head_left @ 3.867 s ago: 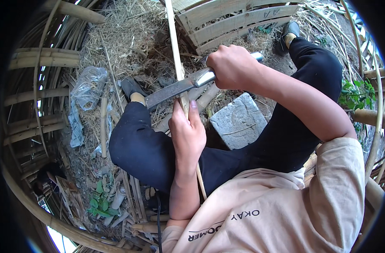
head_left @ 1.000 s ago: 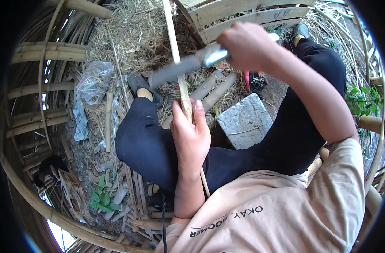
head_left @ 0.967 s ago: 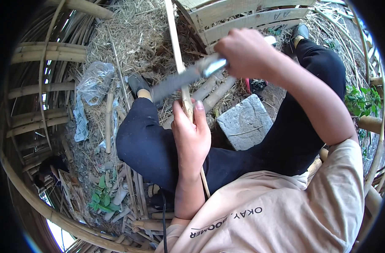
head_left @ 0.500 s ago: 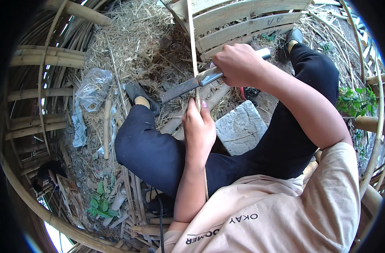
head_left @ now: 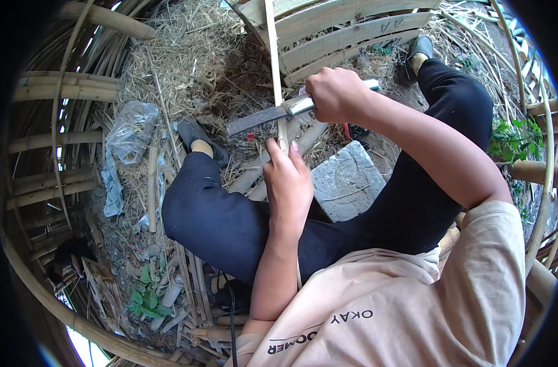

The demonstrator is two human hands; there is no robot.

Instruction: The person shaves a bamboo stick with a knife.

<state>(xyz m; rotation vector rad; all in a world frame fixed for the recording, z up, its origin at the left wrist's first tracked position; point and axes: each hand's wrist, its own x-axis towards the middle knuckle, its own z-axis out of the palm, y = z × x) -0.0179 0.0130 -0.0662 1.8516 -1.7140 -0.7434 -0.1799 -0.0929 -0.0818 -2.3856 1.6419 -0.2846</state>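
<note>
My left hand [head_left: 289, 180] is closed round a long, thin bamboo strip [head_left: 275, 58], thumb and forefinger near its front. The strip runs from the top of the picture down past my left forearm toward my lap. In my right fist [head_left: 335, 95] is the shiny metal handle of a knife [head_left: 254, 120]. Its dark, blunt-ended blade lies across the strip just beyond my left fingertips and points left. Whether the edge bites into the strip, I cannot tell.
A grey stone block [head_left: 348, 181] stands between my legs. Beyond it is a slatted wooden crate [head_left: 352, 37]. Straw [head_left: 175, 67], a clear plastic bag [head_left: 132, 131] and bamboo pieces litter the ground at left. Green leaves [head_left: 516, 139] grow at right; bamboo walls surround me.
The knife and my right hand have shifted slightly left, with the blade a little higher and flatter. My left hand still grips the strip. The whole view has moved slightly.
</note>
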